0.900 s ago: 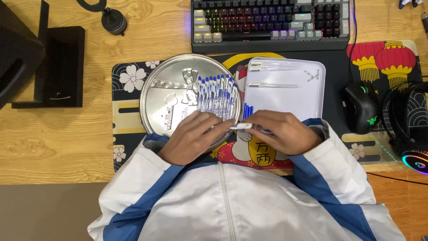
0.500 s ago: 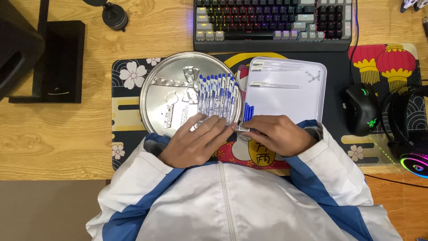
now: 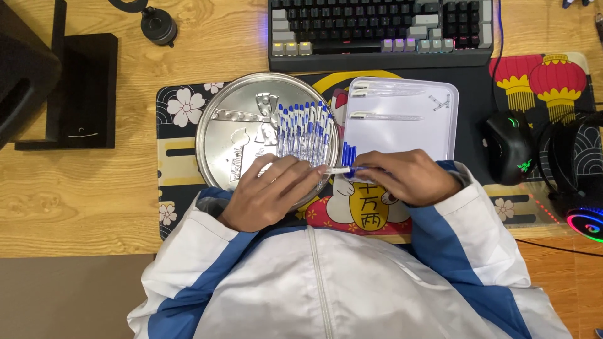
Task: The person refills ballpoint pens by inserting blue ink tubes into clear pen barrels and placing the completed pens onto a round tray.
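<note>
My left hand [image 3: 270, 191] and my right hand [image 3: 408, 179] meet at the near edge of a round silver tray [image 3: 235, 135] and together hold one white pen [image 3: 339, 170] with a blue cap, lying sideways between the fingertips. A row of several blue-capped pens [image 3: 304, 129] lies on the right side of the tray. A white rectangular tray [image 3: 408, 135] to the right holds two clear pen barrels [image 3: 386, 116] and a few blue caps [image 3: 348, 152] at its near left corner.
A patterned desk mat [image 3: 182, 110] lies under both trays on the wooden desk. A backlit keyboard [image 3: 377, 28] is at the back, a black mouse [image 3: 509, 147] and headphones [image 3: 581, 176] at the right, and a black stand [image 3: 69, 88] at the left.
Both hands have shifted slightly; the pen between them now lies a little further right, with the right fingertips at its blue end.
</note>
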